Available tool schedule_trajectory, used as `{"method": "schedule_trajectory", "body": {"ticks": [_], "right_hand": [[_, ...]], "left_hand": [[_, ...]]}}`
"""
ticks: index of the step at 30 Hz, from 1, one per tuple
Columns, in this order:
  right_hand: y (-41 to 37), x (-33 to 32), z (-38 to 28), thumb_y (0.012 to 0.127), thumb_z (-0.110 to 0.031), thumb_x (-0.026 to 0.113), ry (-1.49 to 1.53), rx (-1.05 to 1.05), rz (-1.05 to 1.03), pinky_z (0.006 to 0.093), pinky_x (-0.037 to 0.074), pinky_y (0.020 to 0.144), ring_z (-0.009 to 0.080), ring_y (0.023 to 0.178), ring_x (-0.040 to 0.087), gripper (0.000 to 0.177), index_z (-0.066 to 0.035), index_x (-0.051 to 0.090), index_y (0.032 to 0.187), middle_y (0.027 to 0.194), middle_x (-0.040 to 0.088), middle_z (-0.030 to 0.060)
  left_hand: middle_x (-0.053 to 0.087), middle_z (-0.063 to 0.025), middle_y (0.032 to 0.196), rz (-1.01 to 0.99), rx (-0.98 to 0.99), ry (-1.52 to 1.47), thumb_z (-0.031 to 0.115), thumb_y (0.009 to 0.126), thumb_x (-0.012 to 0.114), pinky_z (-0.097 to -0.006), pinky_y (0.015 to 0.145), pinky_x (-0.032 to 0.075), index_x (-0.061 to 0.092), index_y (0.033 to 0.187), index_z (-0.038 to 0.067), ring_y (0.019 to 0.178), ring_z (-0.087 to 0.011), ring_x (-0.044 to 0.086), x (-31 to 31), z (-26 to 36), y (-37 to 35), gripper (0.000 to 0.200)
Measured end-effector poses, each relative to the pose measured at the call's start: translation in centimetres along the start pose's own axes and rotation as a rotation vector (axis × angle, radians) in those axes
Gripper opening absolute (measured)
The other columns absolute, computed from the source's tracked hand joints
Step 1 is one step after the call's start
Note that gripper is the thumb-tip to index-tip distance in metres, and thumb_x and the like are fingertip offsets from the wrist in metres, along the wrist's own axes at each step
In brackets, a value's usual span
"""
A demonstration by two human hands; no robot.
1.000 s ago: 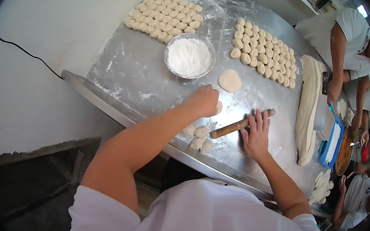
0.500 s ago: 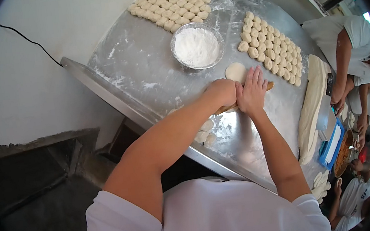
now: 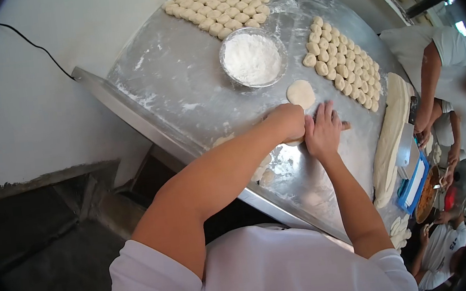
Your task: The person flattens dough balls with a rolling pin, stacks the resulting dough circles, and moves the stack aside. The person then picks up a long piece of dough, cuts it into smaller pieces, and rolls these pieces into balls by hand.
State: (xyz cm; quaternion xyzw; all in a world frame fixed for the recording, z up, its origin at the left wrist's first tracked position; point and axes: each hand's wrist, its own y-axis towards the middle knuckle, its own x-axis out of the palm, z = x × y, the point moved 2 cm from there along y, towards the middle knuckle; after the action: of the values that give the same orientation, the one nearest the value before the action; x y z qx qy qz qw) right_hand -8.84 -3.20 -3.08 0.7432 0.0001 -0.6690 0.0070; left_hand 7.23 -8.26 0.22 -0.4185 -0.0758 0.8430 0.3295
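Note:
My left hand (image 3: 288,122) is closed round one end of a wooden rolling pin (image 3: 346,125). My right hand (image 3: 324,134) lies on the pin's other side, palm down with fingers stretched out. Under the pin, mostly hidden by my hands, a bit of a dough piece (image 3: 294,143) shows. Just beyond my hands a flat round dough wrapper (image 3: 300,94) lies on the metal table (image 3: 181,88). Below my left forearm are a few pale dough pieces (image 3: 264,173), partly covered by the arm.
A metal bowl of flour (image 3: 251,58) stands beyond my hands. Rows of dough balls (image 3: 218,5) lie at the back, and more dough balls (image 3: 349,65) to the right. Farther right are a long dough roll (image 3: 391,140), a blue tray (image 3: 414,183) and co-workers (image 3: 434,56).
Both hands and the rolling pin have moved slightly toward me, away from the flat wrapper. My right hand's fingers have come down a little. The view has shifted slightly.

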Motion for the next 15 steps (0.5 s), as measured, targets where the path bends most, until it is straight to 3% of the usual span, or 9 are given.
{"method": "schedule_trajectory", "body": {"ticks": [1,5,8,10,13,15], "right_hand": [[0.6,-0.1,-0.5,0.107,-0.044,0.048,-0.013,0.055,0.001,0.0616,0.029,0.120,0.0512,0.143,0.041,0.069,0.003,0.041,0.157,0.166,0.033,0.0307],[-2.4,0.2,0.1,0.107,-0.046,0.046,-0.010,0.061,0.023,0.0627,0.029,0.119,0.0508,0.144,0.041,0.068,-0.002,0.041,0.159,0.168,0.032,0.0281],[-7.1,-0.1,1.3,0.107,-0.047,0.046,-0.008,0.014,-0.093,0.0665,0.030,0.116,0.0512,0.148,0.037,0.070,-0.002,0.041,0.160,0.169,0.031,0.0277],[-5.2,0.4,1.3,0.107,-0.048,0.046,-0.056,0.048,-0.067,0.0656,0.030,0.116,0.0505,0.149,0.036,0.071,-0.002,0.041,0.160,0.169,0.031,0.0279],[1.0,-0.3,-0.4,0.107,-0.049,0.046,-0.021,0.160,-0.025,0.0629,0.029,0.119,0.0485,0.152,0.034,0.073,-0.001,0.037,0.162,0.169,0.030,0.0285],[1.9,-0.6,-0.7,0.107,-0.048,0.046,0.005,0.150,0.042,0.0625,0.028,0.120,0.0484,0.152,0.033,0.073,-0.001,0.036,0.162,0.169,0.030,0.0287]], "left_hand": [[0.076,-0.0282,0.098,0.011,0.029,0.033,0.031,0.087,0.065,-0.0483,0.088,0.060,0.079,0.094,-0.004,0.096,-0.0408,0.076,0.4,-0.2,0.7,0.039],[0.076,-0.0289,0.101,-0.052,0.024,0.028,0.026,0.086,0.068,-0.0486,0.089,0.060,0.079,0.094,-0.005,0.099,-0.0411,0.075,0.2,-0.8,1.4,0.033],[0.076,-0.0289,0.102,-0.162,-0.003,-0.008,0.022,0.085,0.070,-0.0486,0.090,0.059,0.079,0.095,-0.005,0.101,-0.0411,0.075,0.8,-1.6,2.9,0.030],[0.076,-0.0288,0.103,-0.272,-0.018,0.026,0.020,0.085,0.072,-0.0487,0.090,0.059,0.079,0.097,-0.005,0.102,-0.0412,0.075,-0.1,-1.0,2.5,0.029],[0.076,-0.0285,0.103,-0.047,0.036,0.064,0.020,0.086,0.073,-0.0481,0.089,0.059,0.078,0.099,-0.004,0.101,-0.0410,0.075,-2.4,0.2,0.4,0.028],[0.076,-0.0285,0.103,-0.043,0.068,0.068,0.020,0.087,0.074,-0.0478,0.088,0.060,0.078,0.099,-0.004,0.102,-0.0402,0.075,-2.0,-0.2,0.6,0.027]]}}
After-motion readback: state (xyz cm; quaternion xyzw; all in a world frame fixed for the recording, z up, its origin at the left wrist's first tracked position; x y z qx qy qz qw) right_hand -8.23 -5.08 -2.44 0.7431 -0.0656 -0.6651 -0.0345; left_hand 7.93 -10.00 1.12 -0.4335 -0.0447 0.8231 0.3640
